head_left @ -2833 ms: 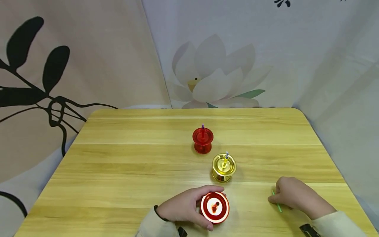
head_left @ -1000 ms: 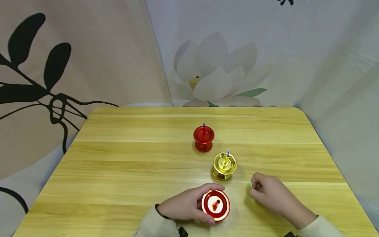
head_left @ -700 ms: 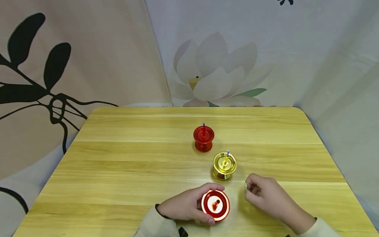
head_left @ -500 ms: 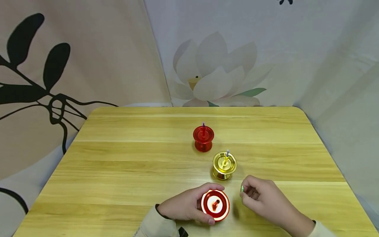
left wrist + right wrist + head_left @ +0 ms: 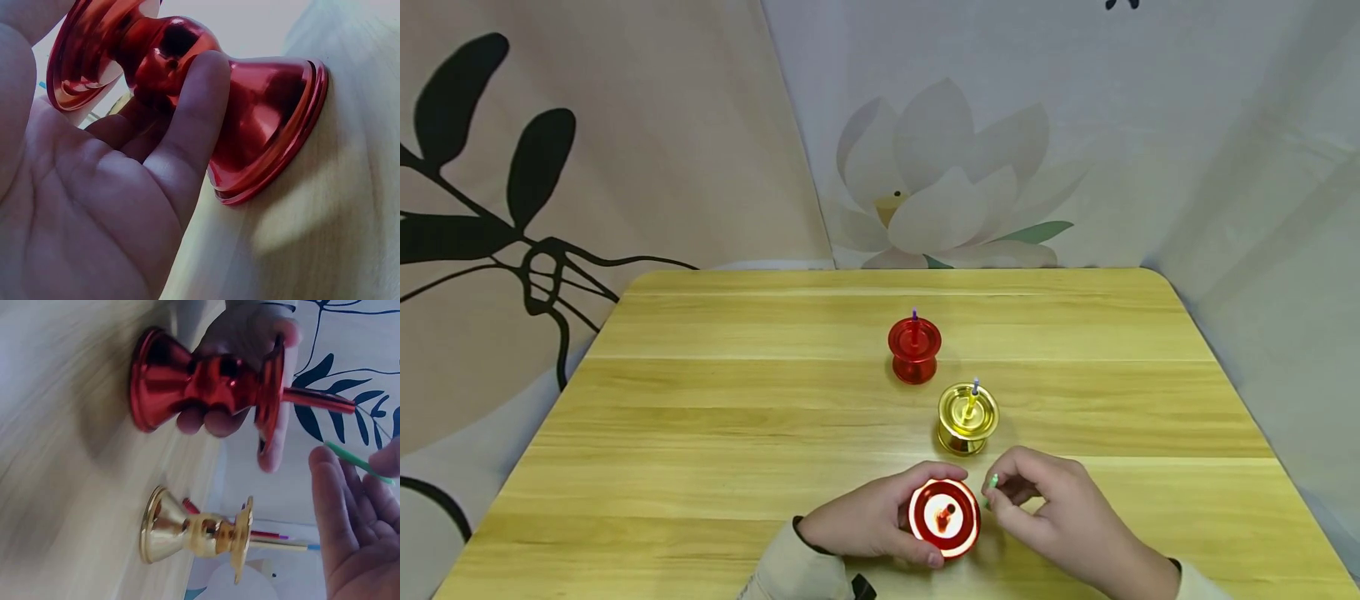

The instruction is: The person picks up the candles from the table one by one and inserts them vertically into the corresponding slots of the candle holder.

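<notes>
My left hand (image 5: 868, 518) grips a red metallic candle holder (image 5: 945, 552) that stands upright on the table. In the left wrist view its flared red base (image 5: 265, 119) rests on the wood, with fingers around the narrow stem. The holder's central red tube (image 5: 319, 400) has an open-looking dark end. Just right of the holder's rim, my right hand (image 5: 1060, 512) pinches a thin green candle (image 5: 994, 481) between thumb and index finger. In the right wrist view the green candle (image 5: 353, 460) lies slanted beside the tube's end, apart from it.
Close behind stands a gold candle holder (image 5: 967, 421) with a blue-tipped stick in its tube. Farther back is another red candle holder (image 5: 914, 350) with a purple-tipped one. The wooden table (image 5: 700, 433) ends at a printed cloth backdrop (image 5: 700, 125).
My right hand has picked the green candle up from the table at the right and carried it left, close to the held holder. The left hand keeps its grip in place.
</notes>
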### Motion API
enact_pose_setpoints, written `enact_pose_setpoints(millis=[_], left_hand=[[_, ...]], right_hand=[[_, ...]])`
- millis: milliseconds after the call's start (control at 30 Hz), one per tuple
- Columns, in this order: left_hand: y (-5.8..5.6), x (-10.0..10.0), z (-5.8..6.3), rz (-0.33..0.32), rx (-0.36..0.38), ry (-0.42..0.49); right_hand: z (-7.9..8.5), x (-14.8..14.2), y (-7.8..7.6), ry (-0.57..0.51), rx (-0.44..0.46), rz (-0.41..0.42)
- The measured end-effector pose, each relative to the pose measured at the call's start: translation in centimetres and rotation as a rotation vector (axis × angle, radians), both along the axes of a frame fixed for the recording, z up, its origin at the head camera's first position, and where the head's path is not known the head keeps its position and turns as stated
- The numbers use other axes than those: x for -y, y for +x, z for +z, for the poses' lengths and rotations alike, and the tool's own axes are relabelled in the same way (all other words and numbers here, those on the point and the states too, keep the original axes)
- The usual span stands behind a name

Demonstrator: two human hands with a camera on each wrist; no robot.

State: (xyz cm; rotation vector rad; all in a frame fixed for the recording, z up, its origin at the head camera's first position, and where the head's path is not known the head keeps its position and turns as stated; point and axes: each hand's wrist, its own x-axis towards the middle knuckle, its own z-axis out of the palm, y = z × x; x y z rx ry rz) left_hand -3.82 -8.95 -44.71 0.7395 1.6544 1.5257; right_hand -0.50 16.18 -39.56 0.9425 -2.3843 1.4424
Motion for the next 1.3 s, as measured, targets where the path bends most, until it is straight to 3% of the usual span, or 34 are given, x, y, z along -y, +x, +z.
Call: enact_pose_setpoints(millis=[133,367,467,800,1300], left_hand=[[0.0,-0.1,-0.2,-0.01,0.009,0.04],[-0.2,-0.3,-0.3,-0.039,0.009,0.116],[-0.2,-0.4,-0.3,-0.044,-0.025,0.113],[-0.2,-0.5,-0.3,-0.048,-0.039,0.097],[-0.1,-0.3,-0.5,-0.057,-0.004,0.165]], right_hand=[[0.5,0.7,0.1,-0.042,-0.01,0.025],[1.2,1.8,-0.1,-0.105,-0.114,0.107],[1.4,2.1,-0.1,-0.096,-0.114,0.12],[1.0,2.3,0.0,-0.12,-0.094,0.159],[0.7,2.3,0.1,-0.099,-0.076,0.169]])
